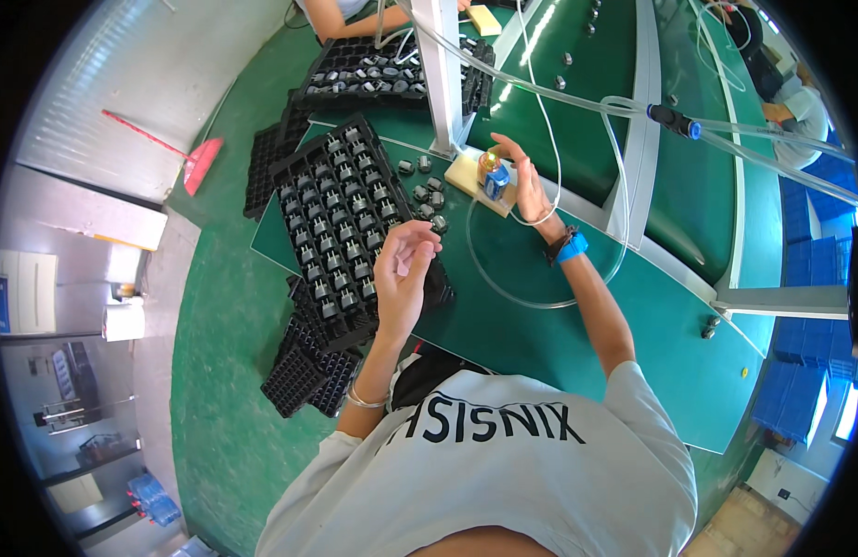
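My left hand [406, 274] is over the right edge of a black tray [278, 176], palm turned up. Its fingers are curled in toward the thumb, and whatever they may hold is hidden. Rows of small metal motors [341, 223] fill the tray's pockets. Just beyond my left fingertips, several loose motors [435, 200] lie on the green table [559, 343]. My right hand [531, 190] is open, fingers stretched, beside a small bottle [493, 176] with a blue label. The bottle stands at a pale yellow block [462, 174]; I cannot tell whether my hand touches it.
Clear tubing [503, 295] loops over the table by my right forearm. A white post [438, 79] rises beyond the block, beside a green conveyor [577, 139] carrying a few motors. Another filled tray [373, 74] lies near a co-worker's arm [325, 17]. Empty-looking trays [303, 371] are stacked low at left.
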### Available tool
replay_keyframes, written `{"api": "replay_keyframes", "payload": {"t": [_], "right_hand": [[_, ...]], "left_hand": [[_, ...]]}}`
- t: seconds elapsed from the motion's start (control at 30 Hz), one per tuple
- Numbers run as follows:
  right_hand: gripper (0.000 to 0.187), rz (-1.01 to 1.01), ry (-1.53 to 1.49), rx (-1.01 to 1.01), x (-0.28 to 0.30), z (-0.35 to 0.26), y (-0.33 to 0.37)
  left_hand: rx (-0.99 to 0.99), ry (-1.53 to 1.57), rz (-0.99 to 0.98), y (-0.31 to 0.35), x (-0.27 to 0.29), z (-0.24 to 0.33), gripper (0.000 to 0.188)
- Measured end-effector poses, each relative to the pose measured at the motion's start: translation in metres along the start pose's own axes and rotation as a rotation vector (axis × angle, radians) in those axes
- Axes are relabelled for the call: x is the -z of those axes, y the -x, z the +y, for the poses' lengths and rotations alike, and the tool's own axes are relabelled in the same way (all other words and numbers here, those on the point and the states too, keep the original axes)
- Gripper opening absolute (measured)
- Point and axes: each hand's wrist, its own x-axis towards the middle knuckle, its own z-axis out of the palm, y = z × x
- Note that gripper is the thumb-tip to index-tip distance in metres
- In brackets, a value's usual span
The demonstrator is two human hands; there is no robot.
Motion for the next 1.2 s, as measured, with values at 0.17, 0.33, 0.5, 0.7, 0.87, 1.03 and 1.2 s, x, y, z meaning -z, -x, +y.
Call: {"api": "replay_keyframes", "payload": {"t": [0.17, 0.33, 0.5, 0.7, 0.87, 1.03, 1.2], "right_hand": [[0.041, 0.096, 0.046, -0.006, 0.012, 0.005, 0.001], [0.039, 0.113, 0.767, 0.132, 0.034, 0.007, 0.018], [0.039, -0.096, 0.945, 0.028, 0.087, -0.007, 0.051], [0.023, 0.359, 0.151, -0.367, 0.224, 0.011, 0.026], [0.028, 0.25, -0.469, -0.401, 0.294, 0.045, 0.0], [0.031, 0.744, -0.397, -0.471, 0.35, 0.136, -0.008], [0.057, 0.788, 0.782, -0.47, 0.474, 0.273, 0.012]], "left_hand": [[-0.002, 0.024, -0.022, -0.003, -0.004, -0.002, 0.019], [0.032, -0.004, 0.016, 0.0, -0.003, -0.004, 0.019], [0.026, -0.087, 0.065, 0.004, 0.007, 0.005, 0.021], [0.008, -0.098, 0.098, 0.005, 0.013, 0.018, 0.019], [-0.003, -0.131, 0.124, 0.005, 0.015, 0.023, 0.019], [0.035, -0.207, 0.147, 0.006, 0.017, 0.024, 0.017], [0.034, -0.149, 0.133, 0.003, 0.02, 0.024, 0.016]]}}
